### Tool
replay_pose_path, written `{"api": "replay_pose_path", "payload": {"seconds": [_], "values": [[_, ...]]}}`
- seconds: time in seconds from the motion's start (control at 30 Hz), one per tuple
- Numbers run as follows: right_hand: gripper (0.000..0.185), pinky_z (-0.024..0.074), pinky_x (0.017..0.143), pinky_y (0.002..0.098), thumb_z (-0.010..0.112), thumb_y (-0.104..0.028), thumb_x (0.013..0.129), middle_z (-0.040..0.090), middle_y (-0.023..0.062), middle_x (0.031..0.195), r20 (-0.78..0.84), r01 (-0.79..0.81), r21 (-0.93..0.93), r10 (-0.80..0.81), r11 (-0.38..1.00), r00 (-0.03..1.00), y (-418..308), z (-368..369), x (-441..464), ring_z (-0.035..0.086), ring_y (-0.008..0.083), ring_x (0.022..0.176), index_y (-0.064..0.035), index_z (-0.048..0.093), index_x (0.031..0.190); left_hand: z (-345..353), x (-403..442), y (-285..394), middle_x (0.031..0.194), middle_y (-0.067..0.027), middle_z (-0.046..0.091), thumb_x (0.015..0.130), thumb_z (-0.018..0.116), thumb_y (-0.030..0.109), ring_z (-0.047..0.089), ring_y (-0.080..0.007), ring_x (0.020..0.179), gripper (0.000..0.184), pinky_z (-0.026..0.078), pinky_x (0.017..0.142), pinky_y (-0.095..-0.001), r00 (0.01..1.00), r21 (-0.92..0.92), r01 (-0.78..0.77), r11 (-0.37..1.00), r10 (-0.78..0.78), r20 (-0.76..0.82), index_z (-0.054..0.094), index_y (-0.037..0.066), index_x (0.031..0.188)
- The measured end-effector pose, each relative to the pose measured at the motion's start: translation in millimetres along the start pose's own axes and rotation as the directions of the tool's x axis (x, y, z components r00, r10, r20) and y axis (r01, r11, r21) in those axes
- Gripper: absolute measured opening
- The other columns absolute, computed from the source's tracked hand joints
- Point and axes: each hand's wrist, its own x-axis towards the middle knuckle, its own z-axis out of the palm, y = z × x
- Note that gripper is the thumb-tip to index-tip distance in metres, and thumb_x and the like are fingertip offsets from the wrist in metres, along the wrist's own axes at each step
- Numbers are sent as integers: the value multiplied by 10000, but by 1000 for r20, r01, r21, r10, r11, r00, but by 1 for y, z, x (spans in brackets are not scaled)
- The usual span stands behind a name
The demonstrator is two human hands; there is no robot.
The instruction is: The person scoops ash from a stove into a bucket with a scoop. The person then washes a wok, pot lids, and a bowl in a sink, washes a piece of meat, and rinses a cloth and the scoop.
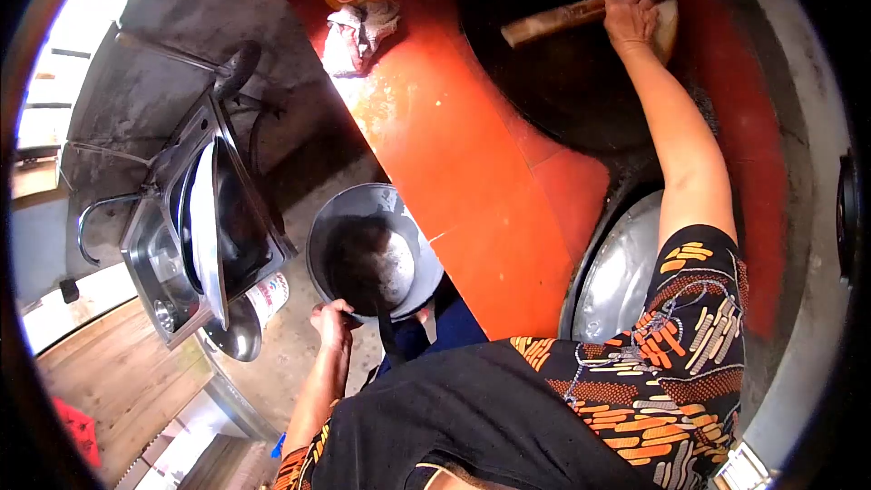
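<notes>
Nearest me, my left hand (333,322) is curled onto the rim of the grey bucket (419,259), round-mouthed and smooth-walled, just off the left edge of the red tiled counter (472,245). Past the shiny domed metal (621,272) at the counter's near right, my right hand (631,23) grips the wooden-handled tool (553,24), its head pale and flared, over the broad dark wok (562,82). Step, as judged: working inside the wok; next move calls for a firm grip, bucket steadied.

Right arm (685,150) outstretched, right hand (631,20) bent-fingered, left arm (316,386) low, left hand (334,322) curled
</notes>
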Motion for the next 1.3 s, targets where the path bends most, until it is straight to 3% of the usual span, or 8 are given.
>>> {"api": "replay_pose_path", "payload": {"seconds": [0.17,0.53,0.67,0.9,1.07,1.13,1.2,1.3], "values": [[296,444,788,555,508,-147,894,546,332,1210,-200,169,-361,-254,917,946,-3,-3,-37,555,459,982,-246,608,1155,-16,-6,1,590,-61,444,553,587,-11,424,-203,430,282,468,413,-431,1000,15,17,1000,-17,-21,463,-13,806],[336,443,821,473,570,-164,802,653,140,976,38,67,422,-91,904,995,-79,-46,-55,595,377,924,-285,648,1105,23,19,-15,580,-88,446,545,596,-29,452,-226,433,194,424,371,-419,998,-46,-40,998,38,-53,470,-25,693],[210,475,822,336,680,-107,661,693,51,869,279,-263,931,-31,253,960,-80,-49,-14,646,227,831,-129,678,869,51,39,-17,556,-95,484,545,588,-43,472,-237,416,140,399,365,-398,994,-71,-112,991,111,-23,450,-20,530],[132,460,874,325,669,-62,724,672,35,877,144,-184,975,-285,-121,948,-108,-155,2,617,196,875,-85,676,854,115,79,-5,573,-92,526,521,620,-27,496,-219,434,166,370,368,-376,976,-140,-217,966,219,3,459,-2,488],[102,479,774,293,651,-71,816,594,31,933,-484,510,859,-274,31,831,-167,-171,-59,594,156,841,-69,645,918,146,105,-10,569,-82,531,503,652,2,511,-221,451,187,372,376,-374,936,-111,-350,930,343,-73,468,20,477],[147,508,756,386,685,-145,769,615,79,940,-360,340,933,-257,-121,897,-191,-164,-95,627,238,872,-140,660,914,145,15,42,566,-95,544,493,665,16,530,-234,450,194,394,363,-379,954,5,-277,961,276,-119,472,13,478],[158,504,722,411,675,-174,753,606,88,977,-764,785,577,-190,226,616,-200,-182,-124,619,289,863,-170,669,910,147,10,48,552,-118,552,490,673,27,545,-246,435,195,421,346,-380,980,4,-188,982,188,-67,480,-2,476],[207,482,660,394,654,-190,742,586,97,986,-839,879,438,-264,188,475,-216,-175,-149,596,274,781,-193,676,947,157,9,54,510,-116,532,479,673,53,530,-244,404,217,419,339,-381,973,23,-197,980,199,-116,470,-17,447]]}}
